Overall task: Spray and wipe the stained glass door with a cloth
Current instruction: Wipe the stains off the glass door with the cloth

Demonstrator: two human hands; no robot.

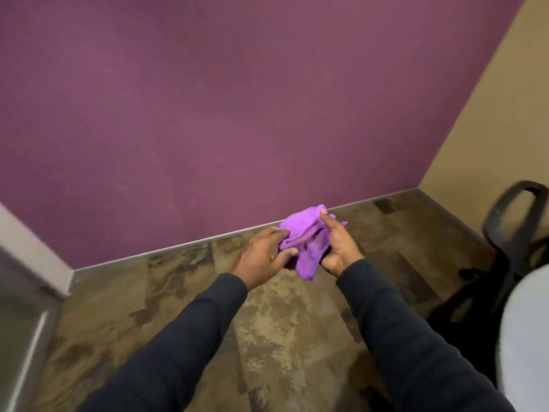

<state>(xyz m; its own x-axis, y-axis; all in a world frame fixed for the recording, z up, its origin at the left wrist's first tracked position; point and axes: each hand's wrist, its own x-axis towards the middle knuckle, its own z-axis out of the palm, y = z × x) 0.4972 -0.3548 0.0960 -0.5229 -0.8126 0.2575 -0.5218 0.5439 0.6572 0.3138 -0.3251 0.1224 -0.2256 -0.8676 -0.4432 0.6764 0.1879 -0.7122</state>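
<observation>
One crumpled purple microfibre cloth (303, 240) hangs between my two hands above the brown patterned floor (184, 295). My right hand (338, 248) grips it, and my left hand (261, 257) pinches its edge with the fingers (280, 232). One black office chair (505, 233) stands at right.

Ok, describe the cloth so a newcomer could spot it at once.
Find the large plum wall and follow it down to its base at the floor. In front of that line, the left hand and right hand hold a bunched cloth between them. It is bright violet, more vivid than the wall.
</observation>
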